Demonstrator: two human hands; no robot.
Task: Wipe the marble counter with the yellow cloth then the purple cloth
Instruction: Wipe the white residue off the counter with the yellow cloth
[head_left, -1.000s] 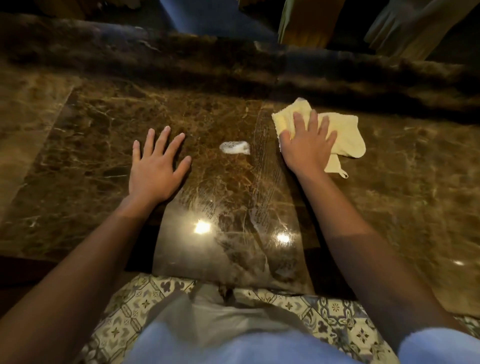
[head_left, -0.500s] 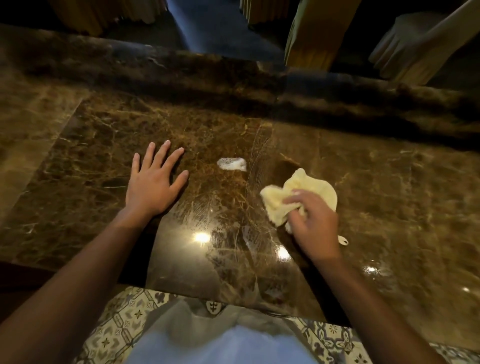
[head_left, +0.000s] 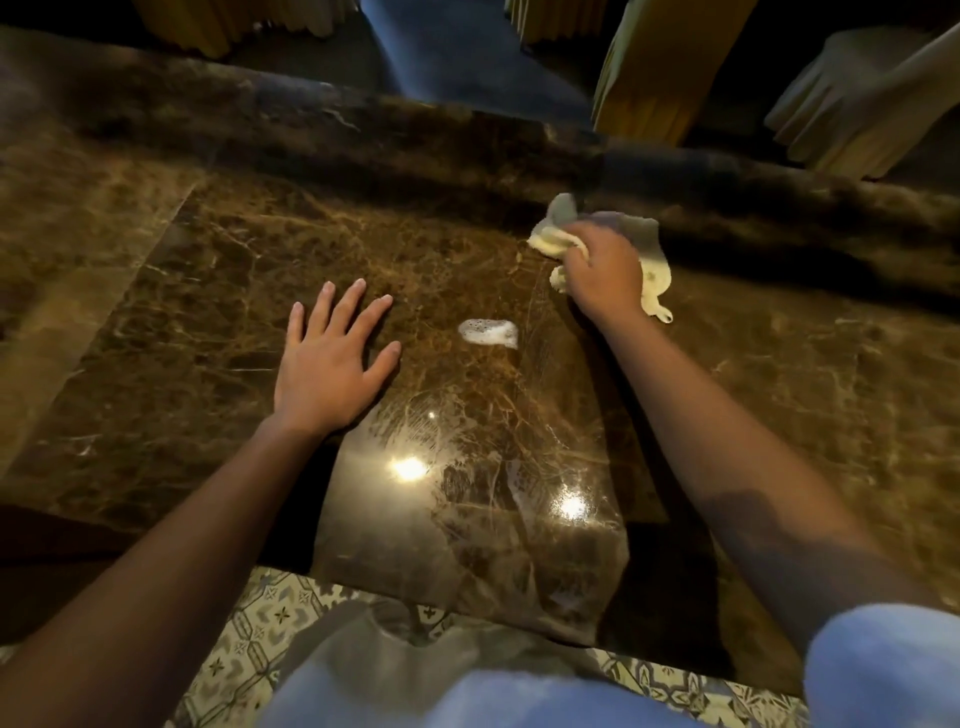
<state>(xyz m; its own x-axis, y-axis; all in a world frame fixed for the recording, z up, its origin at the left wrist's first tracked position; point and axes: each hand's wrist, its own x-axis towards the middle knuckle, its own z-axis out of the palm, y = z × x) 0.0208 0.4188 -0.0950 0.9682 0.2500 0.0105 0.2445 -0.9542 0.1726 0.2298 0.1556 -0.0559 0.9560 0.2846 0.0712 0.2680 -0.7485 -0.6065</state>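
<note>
Right hand (head_left: 605, 265) grips bunched yellow cloth (head_left: 652, 254) on marble counter (head_left: 208, 291); left hand (head_left: 327, 358) lies flat, fingers spread wide.

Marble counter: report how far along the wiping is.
Done: wet smear streaks cover the marble counter near the front edge. In hand: the right hand grips the bunched yellow cloth at the back, while the left hand rests flat. Left: the foam blob is unwiped, and no purple cloth is in view.
</note>
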